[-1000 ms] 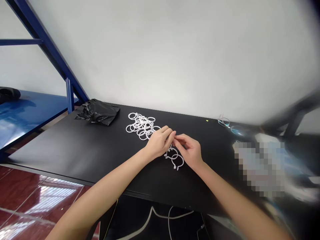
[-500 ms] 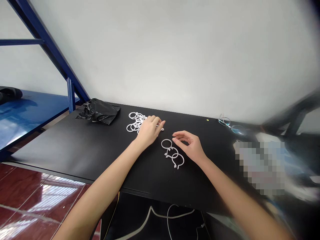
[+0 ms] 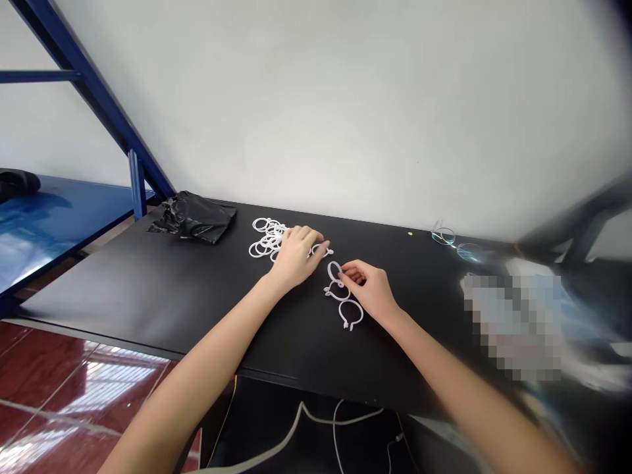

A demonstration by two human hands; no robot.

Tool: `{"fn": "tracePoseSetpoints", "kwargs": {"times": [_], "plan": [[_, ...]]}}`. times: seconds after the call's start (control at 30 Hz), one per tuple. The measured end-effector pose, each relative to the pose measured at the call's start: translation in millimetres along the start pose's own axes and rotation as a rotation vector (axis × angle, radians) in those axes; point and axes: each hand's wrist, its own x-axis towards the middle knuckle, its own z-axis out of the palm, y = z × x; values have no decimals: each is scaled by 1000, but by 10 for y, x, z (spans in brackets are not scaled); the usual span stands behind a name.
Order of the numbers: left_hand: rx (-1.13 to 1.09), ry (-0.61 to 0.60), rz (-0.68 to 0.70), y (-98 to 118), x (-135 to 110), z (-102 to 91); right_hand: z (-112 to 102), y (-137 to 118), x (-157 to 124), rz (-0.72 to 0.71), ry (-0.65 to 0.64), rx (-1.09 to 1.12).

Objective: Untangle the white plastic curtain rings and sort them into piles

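A heap of white plastic rings (image 3: 266, 238) lies on the black table (image 3: 148, 289). My left hand (image 3: 296, 253) rests on the heap's right edge, its fingers curled around one loose ring (image 3: 322, 250). A short chain of linked white rings (image 3: 343, 301) lies just right of it. My right hand (image 3: 370, 289) pinches the top ring of that chain (image 3: 334, 270) and holds it tilted up off the table.
A crumpled black plastic bag (image 3: 195, 218) sits at the table's back left. A pair of glasses (image 3: 451, 242) lies at the back right, near a blurred patch. A blue metal frame (image 3: 89, 92) and shelf stand on the left. White cables (image 3: 316, 428) hang under the table.
My hands came apart after working together on the chain. The left hand went to the heap and took hold of a ring. The right hand opened, then pinched the chain's top ring.
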Motion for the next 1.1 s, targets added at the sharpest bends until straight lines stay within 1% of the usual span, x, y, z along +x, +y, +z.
{"fn": "tracePoseSetpoints", "kwargs": {"times": [0.13,0.2,0.23,0.33,0.43,0.5,0.6,0.7,0.8,0.9,1.0,1.1], "plan": [[-109,-170,146,233,-52,58,-13,14,13,28,40,82],[-151,-228,163,284,-68,100,-18,16,14,41,70,169],[-190,-241,149,295,-71,117,-20,12,13,51,89,219],[-361,-218,45,303,-63,133,-17,-29,-2,75,143,356],[-492,-120,-62,320,-49,104,1,-82,-30,53,140,439],[-534,-75,-103,345,-42,76,18,-105,-55,11,127,433],[-549,-74,-107,385,-43,44,35,-126,-93,-80,181,350],[-495,-60,-22,405,-61,35,34,-158,-127,-183,241,246],[-366,-16,142,398,-89,37,16,-217,-169,-284,247,161],[-198,67,303,371,-119,31,-6,-283,-233,-373,244,99],[-77,119,432,328,-147,14,-12,-331,-302,-428,251,85],[-16,137,493,293,-159,-5,-8,-350,-325,-449,241,104]]}}
